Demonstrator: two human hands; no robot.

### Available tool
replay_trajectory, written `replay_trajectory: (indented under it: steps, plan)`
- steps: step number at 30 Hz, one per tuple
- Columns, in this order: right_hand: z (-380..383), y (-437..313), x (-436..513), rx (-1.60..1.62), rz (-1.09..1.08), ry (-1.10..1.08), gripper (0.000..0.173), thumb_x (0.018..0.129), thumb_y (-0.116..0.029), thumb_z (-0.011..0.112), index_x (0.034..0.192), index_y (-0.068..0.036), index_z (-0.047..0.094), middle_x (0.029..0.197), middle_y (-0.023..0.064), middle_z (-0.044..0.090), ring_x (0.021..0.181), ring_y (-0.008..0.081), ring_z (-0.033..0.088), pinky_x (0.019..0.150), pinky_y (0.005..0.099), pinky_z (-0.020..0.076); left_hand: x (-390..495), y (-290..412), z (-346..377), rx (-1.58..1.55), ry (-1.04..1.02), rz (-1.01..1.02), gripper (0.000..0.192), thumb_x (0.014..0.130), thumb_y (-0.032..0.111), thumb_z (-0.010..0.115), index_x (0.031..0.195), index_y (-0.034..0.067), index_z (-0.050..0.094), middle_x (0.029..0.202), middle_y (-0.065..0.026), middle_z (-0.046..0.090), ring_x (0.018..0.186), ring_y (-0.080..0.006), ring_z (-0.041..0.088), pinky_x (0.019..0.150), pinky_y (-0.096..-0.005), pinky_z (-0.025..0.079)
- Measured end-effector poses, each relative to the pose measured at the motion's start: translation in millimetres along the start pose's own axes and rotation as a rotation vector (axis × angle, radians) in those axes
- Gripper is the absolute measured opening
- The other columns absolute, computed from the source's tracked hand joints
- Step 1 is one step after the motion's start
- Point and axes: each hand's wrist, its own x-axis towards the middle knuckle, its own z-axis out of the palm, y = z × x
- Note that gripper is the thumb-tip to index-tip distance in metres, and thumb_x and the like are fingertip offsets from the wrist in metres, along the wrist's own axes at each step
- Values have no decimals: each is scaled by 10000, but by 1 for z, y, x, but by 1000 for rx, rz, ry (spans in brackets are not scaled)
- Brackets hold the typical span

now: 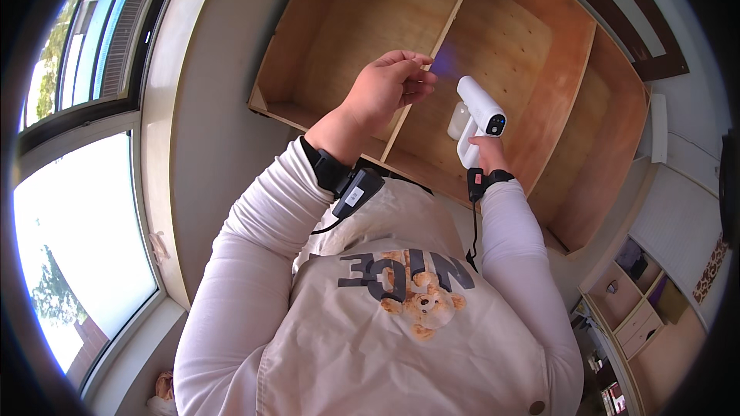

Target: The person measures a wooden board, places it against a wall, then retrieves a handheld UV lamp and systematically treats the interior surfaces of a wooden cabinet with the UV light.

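My right hand [490, 150] grips the handle of a white handheld spray gun [481, 105]. Its barrel points away from me over the middle compartment of a wooden box frame [390, 133]. A translucent tank [459, 121] hangs beneath the barrel, and small blue lights glow on its rear panel. Bluish light shows in front of the nozzle. To the left, my left hand [396, 84] is raised above the wooden divider [454, 14], its fingers loosely curled with nothing visible in them. Black straps with small boxes and cables circle both wrists.
A wall corner and a window [81, 254] stand on the left. On the right is a shelf unit [627, 300] with drawers and cubbies, holding cloth items. A brown-and-white panel [630, 11] lies beyond the frame. The frame's raised edges and dividers surround the working area.
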Motion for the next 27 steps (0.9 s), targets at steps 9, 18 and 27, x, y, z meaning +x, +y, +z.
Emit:
replay_trajectory:
  steps: [9,18,27]
  plan:
    - [20,5,2,20,5,14,439,699,6,669,1113,9,523,1040,143,587,942,314,583,799,451,453,4,-11,-31,91,85,-8,172,935,186,462,1007,81,576,889,-42,606,842,-137,580,799,-271,474]
    - [-66,3,70,-194,34,88,477,630,-30,718,1081,23,573,1031,165,622,941,314,607,815,401,469,75,-106,-52,214,202,-127,170,932,181,462,1025,83,565,911,-28,605,831,-138,575,799,-287,480]
    - [-155,30,81,-843,52,-40,491,568,-67,709,1047,-22,610,1033,194,630,974,308,611,825,351,476,-59,-311,-325,2092,-197,54,136,840,166,529,905,57,579,764,-49,599,665,-137,578,531,-308,466]
